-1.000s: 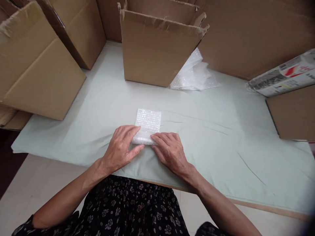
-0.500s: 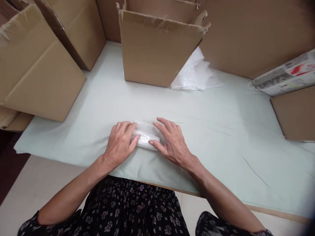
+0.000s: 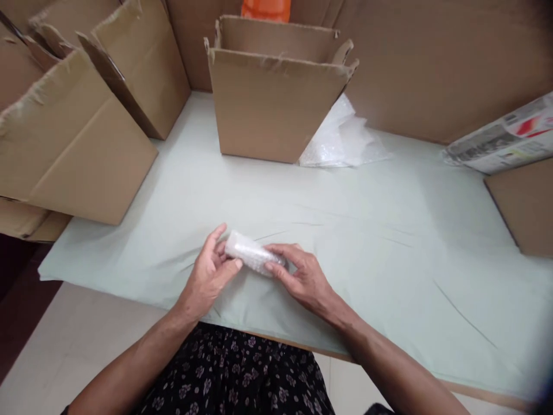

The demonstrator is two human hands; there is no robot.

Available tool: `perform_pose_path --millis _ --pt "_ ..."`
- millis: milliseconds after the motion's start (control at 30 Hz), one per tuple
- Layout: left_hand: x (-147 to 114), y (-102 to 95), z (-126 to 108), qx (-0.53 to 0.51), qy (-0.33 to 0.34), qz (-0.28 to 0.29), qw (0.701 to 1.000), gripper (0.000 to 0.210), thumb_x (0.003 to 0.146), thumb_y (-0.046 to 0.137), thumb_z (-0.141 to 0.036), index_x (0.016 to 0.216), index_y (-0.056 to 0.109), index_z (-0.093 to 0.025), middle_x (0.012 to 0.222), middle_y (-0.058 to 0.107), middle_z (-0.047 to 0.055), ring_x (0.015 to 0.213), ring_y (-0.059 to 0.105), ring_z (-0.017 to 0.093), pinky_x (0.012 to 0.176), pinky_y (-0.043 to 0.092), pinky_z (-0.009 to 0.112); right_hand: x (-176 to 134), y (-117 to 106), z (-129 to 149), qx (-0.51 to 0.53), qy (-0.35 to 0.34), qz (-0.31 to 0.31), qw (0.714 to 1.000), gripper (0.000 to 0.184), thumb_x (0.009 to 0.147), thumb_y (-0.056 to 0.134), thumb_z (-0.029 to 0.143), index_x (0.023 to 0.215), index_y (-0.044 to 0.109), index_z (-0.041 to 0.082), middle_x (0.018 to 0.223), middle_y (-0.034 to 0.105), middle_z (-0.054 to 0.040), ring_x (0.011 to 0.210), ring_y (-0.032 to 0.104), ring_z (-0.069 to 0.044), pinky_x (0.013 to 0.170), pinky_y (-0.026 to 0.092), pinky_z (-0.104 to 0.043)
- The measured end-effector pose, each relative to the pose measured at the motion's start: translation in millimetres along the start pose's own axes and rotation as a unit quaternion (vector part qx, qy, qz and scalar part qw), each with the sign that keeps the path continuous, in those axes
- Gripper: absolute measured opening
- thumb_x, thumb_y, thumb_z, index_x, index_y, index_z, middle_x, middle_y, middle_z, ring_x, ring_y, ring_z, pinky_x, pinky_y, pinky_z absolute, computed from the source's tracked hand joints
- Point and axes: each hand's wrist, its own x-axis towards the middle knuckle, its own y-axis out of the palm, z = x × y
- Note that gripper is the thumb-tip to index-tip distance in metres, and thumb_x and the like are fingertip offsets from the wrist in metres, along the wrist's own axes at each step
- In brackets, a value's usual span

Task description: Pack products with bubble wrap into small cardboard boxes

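A small roll of bubble wrap [image 3: 249,252] lies slantwise between my two hands, over the near part of the pale green cloth; what it wraps, if anything, I cannot make out. My right hand [image 3: 305,275] pinches its right end between thumb and fingers. At the left end, my left hand [image 3: 208,275] has its thumb against the near side and curled fingers around the end, while its index finger sticks up free of the roll.
A cardboard box [image 3: 263,106] stands open at the back, with bubble wrap sheets [image 3: 341,138] beside it. More boxes [image 3: 90,150] stand at left. At right are a printed plastic-covered package [image 3: 505,135] and a box [image 3: 525,207]. Something orange [image 3: 265,10] shows behind.
The bubble wrap went from lying flatter under both hands to a tight, tilted roll. My right hand closed on its right end; my left hand turned palm inward at the other end.
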Motion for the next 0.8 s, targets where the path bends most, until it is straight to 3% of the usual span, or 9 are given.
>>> perform_pose_path --millis 133,233,333,400,467,567,633,700,800 --pt "4 11.6 -4 -0.026 0.002 0.013 1.0 0.069 0.094 0.062 -0.029 0.155 0.033 -0.021 0.113 0.07 0.009 0.097 0.071 0.02 0.086 0.061 0.034 1 -12 3 0.051 0.021 0.028 0.998 0.042 0.096 0.065 0.042 0.134 0.064 0.023 0.142 0.063 -0.0135 0.127 0.063 -0.027 0.101 0.055 -0.044" --pt "12 9.1 -14 0.024 0.045 0.077 0.996 0.066 0.095 0.061 -0.031 0.154 0.036 -0.02 0.11 0.071 0.01 0.095 0.072 0.021 0.083 0.061 0.035 6 -22 2 0.158 0.059 0.117 0.979 0.041 0.097 0.062 0.044 0.133 0.065 0.023 0.118 0.074 -0.0087 0.104 0.071 -0.023 0.088 0.059 -0.035" --pt "32 -1.2 -37 0.143 0.166 0.047 0.975 0.062 0.095 0.063 -0.031 0.151 0.041 -0.022 0.122 0.069 0.014 0.106 0.07 0.024 0.091 0.06 0.041 10 -28 -5 0.209 0.083 0.107 0.968 0.03 0.097 0.061 0.045 0.111 0.073 0.02 0.096 0.076 -0.005 0.087 0.071 -0.02 0.079 0.057 -0.03" --pt "57 -6.8 -64 0.255 0.281 -0.028 0.925 0.059 0.094 0.064 -0.029 0.15 0.044 -0.025 0.132 0.066 0.014 0.116 0.066 0.026 0.1 0.056 0.046 10 -30 -14 0.217 0.102 0.046 0.97 0.03 0.094 0.064 0.046 0.106 0.073 0.02 0.095 0.076 -0.0055 0.086 0.07 -0.02 0.078 0.057 -0.03" --pt "93 -7.6 -98 0.361 0.387 -0.084 0.844 0.054 0.094 0.06 -0.025 0.146 0.047 -0.025 0.135 0.064 0.012 0.126 0.061 0.027 0.109 0.05 0.051 10 -30 -23 0.229 0.115 0.001 0.966 0.028 0.093 0.066 0.046 0.105 0.073 0.021 0.096 0.075 -0.0061 0.087 0.07 -0.021 0.078 0.057 -0.03" --pt "161 -0.1 -144 0.444 0.49 -0.106 0.743 0.05 0.091 0.055 -0.018 0.141 0.051 -0.02 0.14 0.06 0.011 0.144 0.047 0.032 0.12 0.034 0.059 8 -29 -31 0.235 0.114 -0.02 0.965 0.025 0.092 0.068 0.043 0.102 0.073 0.021 0.099 0.075 -0.007 0.089 0.07 -0.022 0.079 0.057 -0.031" --pt "207 6.3 -163 0.465 0.497 -0.099 0.726 0.048 0.086 0.056 -0.014 0.134 0.056 -0.018 0.133 0.062 0.011 0.145 0.044 0.035 0.121 0.029 0.063 6 -27 -32 0.232 0.101 -0.022 0.967 0.023 0.091 0.068 0.042 0.101 0.073 0.021 0.101 0.074 -0.0075 0.091 0.07 -0.022 0.079 0.057 -0.031" --pt "241 9.8 -173 0.484 0.481 -0.089 0.726 0.036 0.083 0.055 -0.012 0.118 0.063 -0.017 0.112 0.066 0.008 0.131 0.056 0.034 0.118 0.03 0.065 6 -25 -32 0.226 0.086 -0.024 0.97 0.021 0.091 0.068 0.041 0.099 0.073 0.022 0.099 0.073 -0.0073 0.09 0.07 -0.022 0.077 0.057 -0.03" --pt "252 7.4 -175 0.51 0.462 -0.064 0.723 0.018 0.081 0.054 -0.012 0.093 0.065 -0.021 0.087 0.066 0.004 0.099 0.064 0.027 0.111 0.04 0.059 7 -31 -31 0.214 0.062 -0.025 0.975 0.02 0.092 0.067 0.04 0.097 0.073 0.022 0.094 0.073 -0.0072 0.088 0.071 -0.022 0.074 0.057 -0.03"
